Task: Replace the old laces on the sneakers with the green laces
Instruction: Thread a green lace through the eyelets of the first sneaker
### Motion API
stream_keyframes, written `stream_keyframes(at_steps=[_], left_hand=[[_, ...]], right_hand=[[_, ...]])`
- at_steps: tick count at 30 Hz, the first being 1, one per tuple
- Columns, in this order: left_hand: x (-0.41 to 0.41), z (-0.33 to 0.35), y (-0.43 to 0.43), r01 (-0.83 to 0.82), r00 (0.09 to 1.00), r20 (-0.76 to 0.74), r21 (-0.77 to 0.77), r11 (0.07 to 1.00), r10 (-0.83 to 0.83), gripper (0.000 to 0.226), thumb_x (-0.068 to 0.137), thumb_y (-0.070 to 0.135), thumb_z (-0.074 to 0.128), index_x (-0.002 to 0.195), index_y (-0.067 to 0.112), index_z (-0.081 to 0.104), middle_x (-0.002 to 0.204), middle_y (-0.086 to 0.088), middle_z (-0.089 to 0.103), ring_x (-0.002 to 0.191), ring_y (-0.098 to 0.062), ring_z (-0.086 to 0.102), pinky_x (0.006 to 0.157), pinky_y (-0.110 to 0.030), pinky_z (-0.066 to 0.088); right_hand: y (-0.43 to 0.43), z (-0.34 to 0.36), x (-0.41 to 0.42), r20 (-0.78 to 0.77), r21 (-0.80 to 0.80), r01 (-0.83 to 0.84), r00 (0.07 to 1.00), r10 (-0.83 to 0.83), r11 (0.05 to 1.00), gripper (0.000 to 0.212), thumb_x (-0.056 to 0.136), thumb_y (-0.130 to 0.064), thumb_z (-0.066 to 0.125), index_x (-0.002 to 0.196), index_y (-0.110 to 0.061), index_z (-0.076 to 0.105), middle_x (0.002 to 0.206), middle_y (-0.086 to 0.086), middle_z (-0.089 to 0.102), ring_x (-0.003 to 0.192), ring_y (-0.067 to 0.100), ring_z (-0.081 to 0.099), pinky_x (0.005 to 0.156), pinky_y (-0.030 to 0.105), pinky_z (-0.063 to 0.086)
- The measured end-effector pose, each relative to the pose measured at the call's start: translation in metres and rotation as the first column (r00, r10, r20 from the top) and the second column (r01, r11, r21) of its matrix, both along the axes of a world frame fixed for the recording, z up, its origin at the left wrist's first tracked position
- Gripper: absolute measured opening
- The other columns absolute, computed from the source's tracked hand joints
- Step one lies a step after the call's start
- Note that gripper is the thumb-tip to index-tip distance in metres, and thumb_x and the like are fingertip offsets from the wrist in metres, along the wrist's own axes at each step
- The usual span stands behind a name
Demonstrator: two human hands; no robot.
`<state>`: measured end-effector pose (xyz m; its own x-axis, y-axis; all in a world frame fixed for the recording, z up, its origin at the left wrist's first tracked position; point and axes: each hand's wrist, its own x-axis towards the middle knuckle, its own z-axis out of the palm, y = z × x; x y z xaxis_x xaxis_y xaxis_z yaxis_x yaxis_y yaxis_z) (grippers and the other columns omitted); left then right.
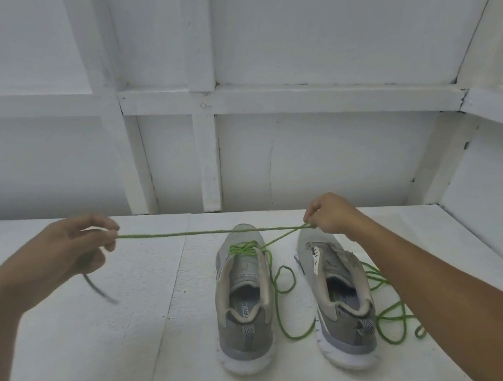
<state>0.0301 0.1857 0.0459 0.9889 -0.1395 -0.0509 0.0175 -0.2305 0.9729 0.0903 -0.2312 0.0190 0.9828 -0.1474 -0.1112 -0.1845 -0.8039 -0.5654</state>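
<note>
Two grey sneakers stand side by side on the white surface, heels toward me. The left sneaker [244, 302] has a green lace [204, 231] threaded through its front eyelets. That lace runs taut from my left hand [83, 244], which pinches one end, across to my right hand [328, 213], which pinches it above the toe of the right sneaker [341, 300]. A dark end of the lace hangs blurred below my left hand. The right sneaker shows no lace in its eyelets. More green lace [389, 316] lies in loose loops between the shoes and to the right.
The white painted surface [105, 359] is bounded by white panelled walls [319, 154] at the back and along the right side. Both my forearms reach in from the lower corners.
</note>
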Motion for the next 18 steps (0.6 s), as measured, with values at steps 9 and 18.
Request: stream_keyframes(at_steps=[9,18], left_hand=[[0.01,-0.017,0.063,-0.081,0.956,-0.217,0.455,0.887,0.198,0.01,0.084,0.018,0.074,0.075,0.014,0.076,0.068,-0.012,0.061,0.049,-0.022,0.042,0.05,-0.022,0.029],[-0.002,-0.007,-0.048,0.121,0.992,-0.017,0.334,0.935,-0.122,0.025,0.097,0.007,0.052,0.101,0.019,0.074,0.088,0.0,0.073,0.055,-0.013,0.044,0.051,-0.024,0.035]], right_hand=[[-0.004,-0.003,0.001,-0.015,-0.018,0.021,1.0,-0.021,1.0,0.021,0.088,-0.004,0.053,0.087,-0.012,0.071,0.089,0.002,0.067,0.088,0.019,0.059,0.071,0.025,0.044],[0.02,0.009,-0.007,0.0,0.003,-0.111,0.994,0.111,0.994,0.014,0.089,-0.013,0.057,0.088,-0.015,0.07,0.087,0.0,0.068,0.075,0.014,0.058,0.065,0.024,0.046]])
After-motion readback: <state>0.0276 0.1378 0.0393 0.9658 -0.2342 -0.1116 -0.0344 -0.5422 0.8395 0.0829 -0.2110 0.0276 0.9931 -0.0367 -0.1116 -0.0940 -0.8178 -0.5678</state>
